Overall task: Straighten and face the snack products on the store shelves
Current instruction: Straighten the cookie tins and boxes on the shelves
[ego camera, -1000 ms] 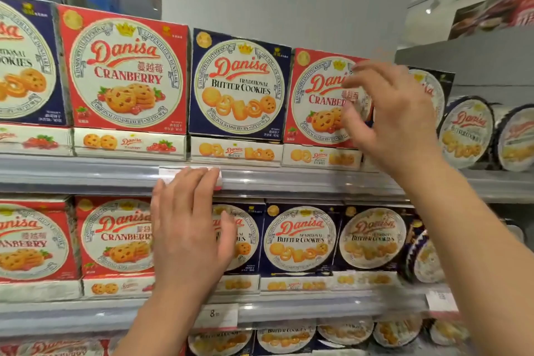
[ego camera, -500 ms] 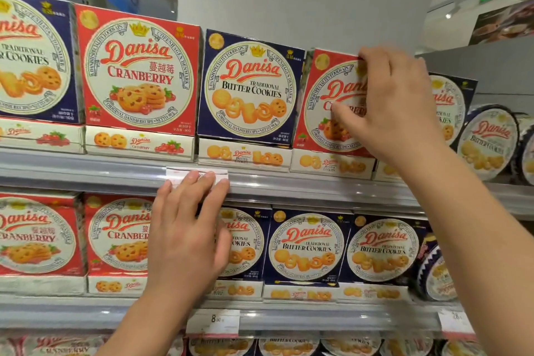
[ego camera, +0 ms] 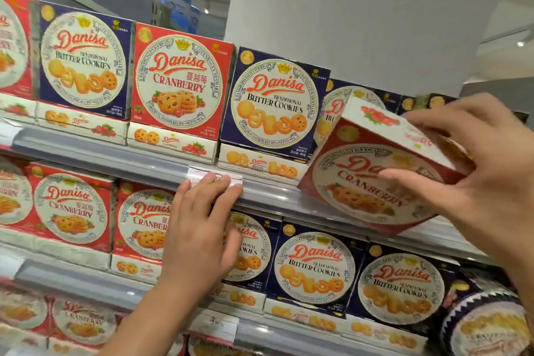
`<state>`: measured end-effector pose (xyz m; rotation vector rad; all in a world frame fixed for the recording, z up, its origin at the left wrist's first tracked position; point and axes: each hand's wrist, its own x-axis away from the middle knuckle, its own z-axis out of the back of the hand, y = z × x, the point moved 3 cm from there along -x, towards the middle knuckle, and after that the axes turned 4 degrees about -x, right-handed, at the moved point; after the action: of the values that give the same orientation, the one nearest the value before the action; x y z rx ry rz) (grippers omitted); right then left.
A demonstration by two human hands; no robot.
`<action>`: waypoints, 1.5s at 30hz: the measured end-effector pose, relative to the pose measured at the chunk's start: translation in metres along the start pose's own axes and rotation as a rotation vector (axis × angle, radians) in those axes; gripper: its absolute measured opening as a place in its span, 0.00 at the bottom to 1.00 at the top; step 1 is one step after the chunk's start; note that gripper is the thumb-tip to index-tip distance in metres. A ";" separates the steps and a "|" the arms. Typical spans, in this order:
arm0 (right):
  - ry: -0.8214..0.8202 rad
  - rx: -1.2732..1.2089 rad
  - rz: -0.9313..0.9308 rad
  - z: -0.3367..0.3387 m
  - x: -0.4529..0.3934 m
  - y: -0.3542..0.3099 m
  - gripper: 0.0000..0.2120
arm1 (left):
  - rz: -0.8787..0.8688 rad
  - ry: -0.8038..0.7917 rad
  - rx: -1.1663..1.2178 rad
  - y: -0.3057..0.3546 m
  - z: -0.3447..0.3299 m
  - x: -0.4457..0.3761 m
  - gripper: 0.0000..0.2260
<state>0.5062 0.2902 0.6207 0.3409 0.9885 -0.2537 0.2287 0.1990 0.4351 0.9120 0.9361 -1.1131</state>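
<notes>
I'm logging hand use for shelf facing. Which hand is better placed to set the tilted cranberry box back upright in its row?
Right. The right hand already grips the tilted cranberry box beside its gap; the left hand rests flat on the shelf rail.

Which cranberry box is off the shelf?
The cranberry box in the right hand, tilted before the upper shelf's edge; the others stand upright in rows.

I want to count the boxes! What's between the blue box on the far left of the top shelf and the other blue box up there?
One red cranberry box stands between the left blue box and the other blue box, as the head view shows.
</notes>
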 end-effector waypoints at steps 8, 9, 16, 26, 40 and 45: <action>-0.140 -0.346 -0.040 -0.063 0.027 -0.023 0.32 | 0.006 -0.103 0.150 -0.009 0.026 -0.009 0.23; -0.170 -0.368 -0.057 -0.073 0.028 -0.027 0.33 | -0.009 -0.116 0.169 -0.016 0.032 -0.011 0.23; -0.300 -0.561 -0.175 -0.125 0.019 -0.061 0.29 | 0.052 0.048 0.111 -0.074 0.078 -0.026 0.19; -0.220 -0.781 -0.350 -0.195 -0.034 -0.151 0.27 | 0.016 0.178 0.061 -0.181 0.130 -0.093 0.20; -0.093 -0.910 -0.622 -0.215 -0.041 -0.185 0.18 | -0.129 -0.012 -0.152 -0.242 0.136 -0.186 0.32; -0.118 -0.926 -0.630 -0.212 -0.041 -0.183 0.16 | -0.068 -0.053 -0.128 -0.245 0.136 -0.188 0.31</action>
<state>0.2555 0.2077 0.5186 -0.8344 0.9725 -0.3471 -0.0238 0.0826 0.6264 0.7476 0.9890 -1.1160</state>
